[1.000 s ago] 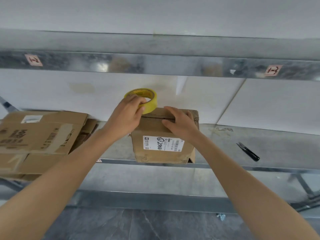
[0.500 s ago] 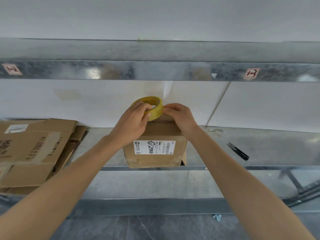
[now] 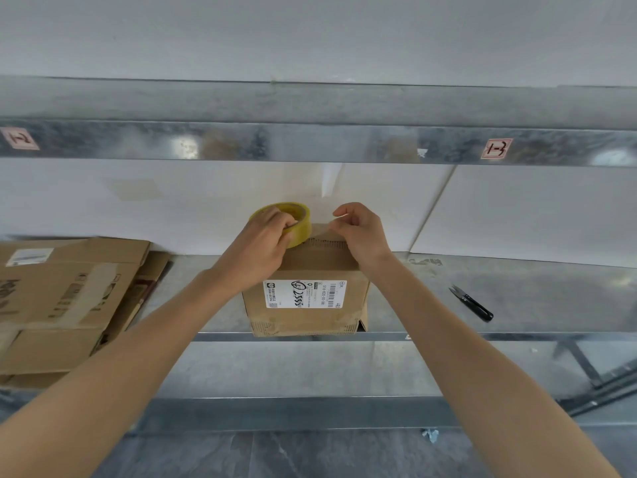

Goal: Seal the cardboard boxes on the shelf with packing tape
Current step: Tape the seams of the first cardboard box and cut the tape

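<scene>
A small brown cardboard box (image 3: 306, 315) with a white shipping label stands at the front edge of the metal shelf (image 3: 517, 291). My left hand (image 3: 262, 243) grips a yellow roll of packing tape (image 3: 293, 219) above the box's top left. My right hand (image 3: 358, 232) pinches the loose clear tape end (image 3: 324, 231), stretched a short way to the right of the roll, just over the box's top.
Flattened cardboard boxes (image 3: 62, 298) lie stacked at the shelf's left. Black snips (image 3: 470, 302) lie on the shelf to the right of the box. An upper shelf beam (image 3: 310, 143) runs overhead, with the white wall behind.
My right hand left the box top, went to the roll and has pulled the tape end out to the right. The left hand stays on the roll.
</scene>
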The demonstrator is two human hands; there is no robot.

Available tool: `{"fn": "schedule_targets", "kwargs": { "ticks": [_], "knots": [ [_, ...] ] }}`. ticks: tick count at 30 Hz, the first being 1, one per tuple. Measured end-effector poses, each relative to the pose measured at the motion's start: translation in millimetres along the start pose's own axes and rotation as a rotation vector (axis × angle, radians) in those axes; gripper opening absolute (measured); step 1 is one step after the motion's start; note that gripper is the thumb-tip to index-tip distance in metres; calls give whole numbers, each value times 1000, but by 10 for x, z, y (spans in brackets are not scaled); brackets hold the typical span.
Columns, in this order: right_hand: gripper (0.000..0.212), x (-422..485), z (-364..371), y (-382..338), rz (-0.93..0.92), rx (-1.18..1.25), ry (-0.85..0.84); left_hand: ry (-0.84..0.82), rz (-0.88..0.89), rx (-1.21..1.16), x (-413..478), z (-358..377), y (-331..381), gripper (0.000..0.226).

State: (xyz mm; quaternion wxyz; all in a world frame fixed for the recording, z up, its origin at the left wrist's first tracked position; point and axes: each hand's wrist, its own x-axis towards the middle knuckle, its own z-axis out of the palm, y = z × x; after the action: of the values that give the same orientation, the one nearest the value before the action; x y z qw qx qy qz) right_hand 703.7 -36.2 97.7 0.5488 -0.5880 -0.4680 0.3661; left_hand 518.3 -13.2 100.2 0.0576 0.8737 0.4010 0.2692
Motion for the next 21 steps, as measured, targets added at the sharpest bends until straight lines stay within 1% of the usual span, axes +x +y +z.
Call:
{"fn": "schedule_targets", "kwargs": {
  "ticks": [4, 7, 9, 11, 17, 21],
  "knots": [
    [20, 5, -12, 41, -6, 5, 3, -16, -5, 52, 71, 4, -16, 16],
    [28, 26, -59, 20, 23, -19, -89, -1, 8, 86, 120, 2, 10, 18],
    [23, 40, -86, 0, 36, -48, -138, 10, 35, 125, 132, 5, 27, 20],
    [9, 48, -100, -6, 42, -46, -118, 19, 41, 157, 120, 8, 27, 22],
    [14, 81, -124, 19, 45, 6, -21, -32, 8, 197, 54, -51, -84, 35],
    [13, 71, -127, 47, 33, 22, 3, -52, 70, 185, -58, -122, -130, 21]
  ]
}}
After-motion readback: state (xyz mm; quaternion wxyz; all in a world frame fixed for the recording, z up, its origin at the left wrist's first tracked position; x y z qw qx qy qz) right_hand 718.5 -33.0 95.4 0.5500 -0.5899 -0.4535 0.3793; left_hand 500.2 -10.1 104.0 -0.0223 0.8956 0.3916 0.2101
